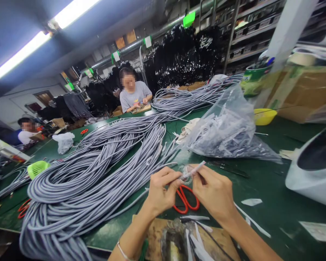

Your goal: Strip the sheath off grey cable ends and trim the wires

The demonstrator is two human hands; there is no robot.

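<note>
Over a green table [274, 192], pinches a pale, stringy piece [188, 173] with fingertips of left hand [161, 190] and right hand [216, 190]; holds it up near scissors [183, 197] (bright red at the handles), between big loops of gray cable [97, 188] and a clear bag of scraps [225, 134].

Two foreground hands [161, 188] [214, 192]; three red-handled scissors [186, 203] [24, 206] [84, 131]; two co-workers [137, 92] [26, 137]; two lit ceiling tubes [74, 13] [20, 55]; one yellow bowl [264, 117].

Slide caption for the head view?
Left hand and right hand hold a frayed piece near red scissors, beside grey cables.
</note>
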